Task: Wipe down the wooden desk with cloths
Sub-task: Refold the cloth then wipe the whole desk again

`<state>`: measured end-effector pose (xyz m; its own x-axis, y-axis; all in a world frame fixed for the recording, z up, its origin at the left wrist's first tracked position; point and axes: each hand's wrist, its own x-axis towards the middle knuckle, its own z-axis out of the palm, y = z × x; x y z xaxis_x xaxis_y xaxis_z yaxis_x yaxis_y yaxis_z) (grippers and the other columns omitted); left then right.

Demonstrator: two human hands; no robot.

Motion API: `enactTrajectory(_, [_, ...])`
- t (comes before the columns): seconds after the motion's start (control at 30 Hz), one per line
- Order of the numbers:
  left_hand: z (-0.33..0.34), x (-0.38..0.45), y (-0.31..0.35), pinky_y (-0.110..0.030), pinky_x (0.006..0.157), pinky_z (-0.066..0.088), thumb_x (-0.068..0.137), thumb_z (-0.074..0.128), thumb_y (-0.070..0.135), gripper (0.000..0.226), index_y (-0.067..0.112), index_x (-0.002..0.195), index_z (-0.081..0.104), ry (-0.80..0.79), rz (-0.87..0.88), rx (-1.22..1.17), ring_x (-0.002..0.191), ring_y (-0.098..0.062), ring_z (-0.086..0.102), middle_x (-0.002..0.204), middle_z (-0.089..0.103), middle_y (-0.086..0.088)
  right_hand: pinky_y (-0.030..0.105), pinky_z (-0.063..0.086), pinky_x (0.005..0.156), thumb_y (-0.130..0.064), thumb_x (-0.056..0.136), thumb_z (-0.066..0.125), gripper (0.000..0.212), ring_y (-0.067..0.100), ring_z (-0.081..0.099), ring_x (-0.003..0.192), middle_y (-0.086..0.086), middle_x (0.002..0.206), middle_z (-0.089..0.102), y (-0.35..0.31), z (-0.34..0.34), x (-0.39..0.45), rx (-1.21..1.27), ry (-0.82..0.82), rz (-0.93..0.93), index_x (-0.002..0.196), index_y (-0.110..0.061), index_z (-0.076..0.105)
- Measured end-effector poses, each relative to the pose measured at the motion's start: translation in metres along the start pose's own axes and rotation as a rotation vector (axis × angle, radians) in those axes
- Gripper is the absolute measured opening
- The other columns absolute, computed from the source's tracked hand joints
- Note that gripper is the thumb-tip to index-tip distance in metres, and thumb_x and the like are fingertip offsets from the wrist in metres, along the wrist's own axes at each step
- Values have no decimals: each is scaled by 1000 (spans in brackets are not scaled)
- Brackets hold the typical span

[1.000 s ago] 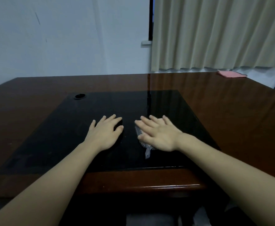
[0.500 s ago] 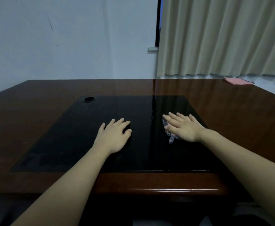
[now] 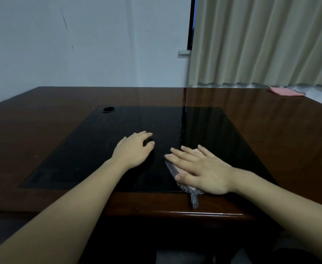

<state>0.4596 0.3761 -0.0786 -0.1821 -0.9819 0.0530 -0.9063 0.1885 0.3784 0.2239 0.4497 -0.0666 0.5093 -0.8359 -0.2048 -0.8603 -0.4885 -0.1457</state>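
A glossy dark brown wooden desk (image 3: 270,141) carries a black inlaid panel (image 3: 103,141) in its middle. My right hand (image 3: 200,169) lies flat with straight fingers on a grey speckled cloth (image 3: 170,167), pressing it onto the panel's near right part. A strip of the cloth hangs past the panel onto the wooden front border. My left hand (image 3: 135,149) rests palm down on the bare panel, just left of the cloth, fingers relaxed. A pink cloth (image 3: 286,91) lies folded at the desk's far right corner.
A round cable hole (image 3: 108,109) sits at the panel's far left corner. A white wall stands behind the desk on the left and beige curtains (image 3: 261,40) hang behind it on the right. The desk's front edge (image 3: 175,213) runs just below my hands.
My right hand has slid the grey cloth back toward me and slightly left, down to the panel's front edge. My left hand has stayed in place on the panel.
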Motion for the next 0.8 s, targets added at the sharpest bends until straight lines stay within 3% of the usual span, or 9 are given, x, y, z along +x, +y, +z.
enactTrajectory(0.13, [-12,-11,-10,-42,118,28,106,40,45,50,35,155,37,23,-16,2,154,-17,21,165,28,12,47,-9,124,-68,101,18,63,10,-10,155,-20,167,-9,30,-9,36,-13,50,134,157,-51,-3])
enactTrajectory(0.33, [-29,-17,-49,-49,125,15,107,38,45,52,33,157,34,18,-66,103,155,-22,17,166,25,7,57,-4,123,-67,102,17,65,20,-5,157,-11,169,-7,40,-21,98,-35,65,304,160,-44,-2])
enactTrajectory(0.63, [-26,-20,-74,-52,124,10,107,35,48,53,35,157,31,-3,-133,128,156,-24,13,168,19,8,47,-15,123,-66,103,18,64,8,-16,153,-18,167,-14,-47,1,50,-53,3,-150,158,-48,-7])
enactTrajectory(0.8, [-23,-19,-75,-51,125,8,107,34,48,52,36,157,31,13,-127,112,156,-22,12,168,18,9,40,-18,122,-68,101,21,63,1,-19,150,-24,164,-15,-39,2,39,-30,-15,-160,156,-54,-6])
